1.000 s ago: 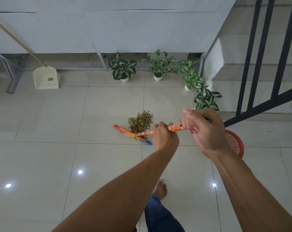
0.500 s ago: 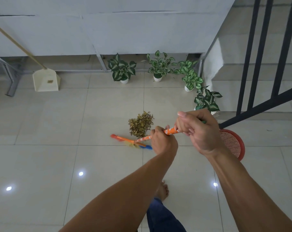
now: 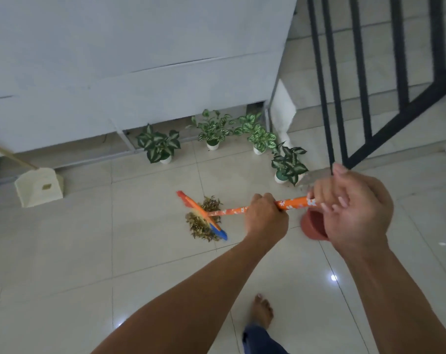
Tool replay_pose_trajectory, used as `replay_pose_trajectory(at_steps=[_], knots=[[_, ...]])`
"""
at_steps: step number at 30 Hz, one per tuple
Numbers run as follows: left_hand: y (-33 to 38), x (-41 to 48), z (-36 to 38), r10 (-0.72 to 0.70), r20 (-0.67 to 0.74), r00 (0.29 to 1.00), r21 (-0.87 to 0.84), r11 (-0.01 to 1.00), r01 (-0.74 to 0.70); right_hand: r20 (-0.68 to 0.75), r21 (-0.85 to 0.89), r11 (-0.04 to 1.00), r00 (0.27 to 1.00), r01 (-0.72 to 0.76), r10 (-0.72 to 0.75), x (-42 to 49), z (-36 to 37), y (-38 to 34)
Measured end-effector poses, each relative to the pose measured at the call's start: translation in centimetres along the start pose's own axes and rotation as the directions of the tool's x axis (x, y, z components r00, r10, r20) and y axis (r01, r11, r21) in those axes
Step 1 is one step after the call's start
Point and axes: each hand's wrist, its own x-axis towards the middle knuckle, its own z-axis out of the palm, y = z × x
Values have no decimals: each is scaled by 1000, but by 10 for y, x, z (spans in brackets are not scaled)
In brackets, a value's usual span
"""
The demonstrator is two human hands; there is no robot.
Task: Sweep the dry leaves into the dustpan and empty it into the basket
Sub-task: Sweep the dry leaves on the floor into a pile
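Two hands on the broom (image 3: 229, 211), bristles down in the dry leaves (image 3: 198, 229)!
Gripping the orange handle mid-shaft with the left hand (image 3: 266, 217), curling the right hand (image 3: 354, 208) round its top end. Laying the broom head (image 3: 198, 209) straight across the leaf pile on the tiled floor (image 3: 140, 251). Keeping well apart from the cream dustpan (image 3: 39, 186) at far left by the wall (image 3: 114, 60); red basket (image 3: 311, 226) just behind the right hand, mostly hidden.
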Motion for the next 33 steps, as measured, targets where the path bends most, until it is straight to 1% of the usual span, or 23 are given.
replay_pose_trajectory(at_steps=[2,3,5,6,7,9,11,13,16,18,21,23,25,27,30,33], knots=[[4,-1,-3,154,169,974,101,980,-173,-221,-26,999,975,31,-36,-17,6,-3],[5,-2,-3,219,262,940,132,957,-259,-350,-60,997,935,39,-58,-28,10,-3],[1,-5,0,324,452,831,130,898,-421,-577,-139,990,810,25,-101,-51,20,4],[-4,-6,3,365,534,762,123,859,-498,-651,-174,985,749,4,-119,-64,25,12],[-11,-7,6,389,607,693,121,817,-564,-703,-203,979,698,-15,-135,-77,31,21],[-31,-5,11,390,711,585,130,744,-656,-765,-243,969,622,-40,-166,-100,49,45],[-54,-3,13,380,774,506,141,677,-723,-804,-269,961,566,-70,-184,-117,71,70],[-73,-2,11,372,803,465,150,630,-762,-833,-262,962,520,-74,-187,-127,93,87],[-90,4,2,385,811,441,149,594,-791,-863,-219,975,475,-46,-172,-131,115,99],[-96,11,-7,391,809,439,159,573,-804,-878,-192,981,450,-26,-160,-129,124,102],[-107,18,-19,372,804,463,207,555,-805,-907,-105,995,411,0,-95,-126,132,104],[-113,19,-25,349,803,482,230,564,-793,-917,-54,998,396,12,-55,-125,134,103],[-115,18,-30,357,789,499,234,577,-783,-914,-35,999,404,18,-40,-124,134,99],[-112,14,-33,385,767,513,224,588,-777,-902,-41,999,430,11,-41,-125,133,92],[-103,2,-34,420,739,527,200,610,-767,-883,-92,996,462,-10,-77,-131,131,79],[-97,-8,-31,459,716,526,162,624,-765,-852,-166,986,508,-34,-126,-138,128,73]])
